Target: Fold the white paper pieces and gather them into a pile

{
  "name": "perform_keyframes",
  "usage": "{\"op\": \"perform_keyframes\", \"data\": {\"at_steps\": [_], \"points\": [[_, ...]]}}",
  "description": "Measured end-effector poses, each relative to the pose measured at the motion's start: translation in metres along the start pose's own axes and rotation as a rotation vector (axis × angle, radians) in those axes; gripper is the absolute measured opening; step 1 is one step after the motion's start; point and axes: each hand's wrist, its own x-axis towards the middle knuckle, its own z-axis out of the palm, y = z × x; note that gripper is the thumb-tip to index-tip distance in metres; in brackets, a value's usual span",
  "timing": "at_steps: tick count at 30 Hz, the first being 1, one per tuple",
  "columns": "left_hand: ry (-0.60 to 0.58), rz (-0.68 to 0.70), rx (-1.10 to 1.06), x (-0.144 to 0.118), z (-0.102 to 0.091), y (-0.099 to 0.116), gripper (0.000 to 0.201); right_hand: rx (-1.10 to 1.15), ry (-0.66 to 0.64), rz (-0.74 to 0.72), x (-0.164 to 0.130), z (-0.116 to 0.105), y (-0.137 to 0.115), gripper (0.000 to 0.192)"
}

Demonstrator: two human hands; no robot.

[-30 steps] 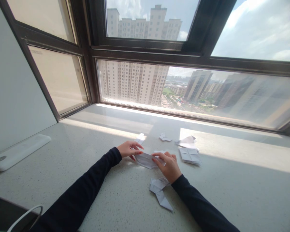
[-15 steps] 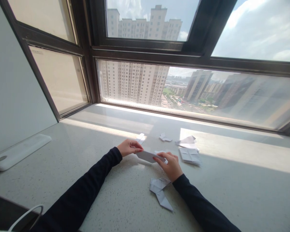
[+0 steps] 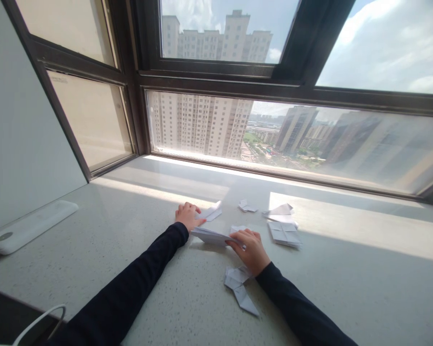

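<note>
My right hand (image 3: 249, 249) pinches one end of a folded white paper (image 3: 210, 236) between thumb and fingers. That paper is a long flat strip, tilted on edge just above the counter, with several layers showing along its top. My left hand (image 3: 188, 215) is off the strip, its fingers apart and bent downward, beside another folded paper (image 3: 213, 211) behind it. Whether the fingertips touch that second piece I cannot tell. A further paper piece (image 3: 238, 228) shows partly behind my right hand. Close to my right wrist lies an angular folded paper figure (image 3: 241, 290).
A small folded paper (image 3: 247, 206), a pointed one (image 3: 280, 211) and a square folded one (image 3: 284, 233) lie to the right on the speckled white sill (image 3: 346, 288). At far left are a long white device (image 3: 32, 226) and a white cable (image 3: 39, 319). Dark-framed windows stand behind.
My left hand has let go of the strip's left end and moved slightly back and left. The second folded paper behind has shifted a little right. My right hand keeps hold of the strip.
</note>
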Motion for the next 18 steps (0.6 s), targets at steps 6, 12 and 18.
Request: {"op": "perform_keyframes", "data": {"at_steps": [6,12,18], "points": [[-0.157,0.150,-0.117,-0.001,-0.016,0.001,0.021,-0.063,0.018,-0.030,0.000,-0.005,-0.001,0.014],[-0.404,0.421,-0.292,-0.005,-0.038,0.006,0.031,-0.130,0.008,-0.016,0.000,-0.005,0.000,0.013],[-0.536,0.414,-0.315,-0.007,-0.041,0.008,0.025,-0.126,-0.012,0.029,0.000,-0.004,-0.001,0.011]]}}
